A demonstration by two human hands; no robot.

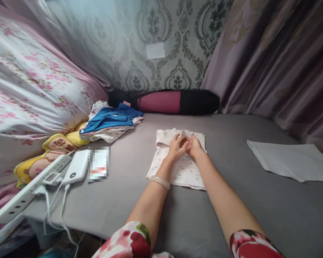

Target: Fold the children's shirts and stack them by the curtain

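A small white garment [187, 173] with pastel spots lies flat on the grey sheet in front of me, its upper left part folded over into a band. My left hand [177, 147], with a pale bangle [159, 182] on the wrist, is closed on the cloth near its top edge. Beside it, almost touching, my right hand [194, 146] pinches the same top edge, thumb up and fingers curled inward. The fingertips of both hands meet over the cloth, and what lies between them is partly hidden.
At the back left is a pile of clothes with a blue shirt [110, 118] on top. A black and pink rolled bag [158, 101] lies along the wall. Left are a power strip [33, 188], a white power bank [76, 166] and cables; right, a folded white cloth [288, 160].
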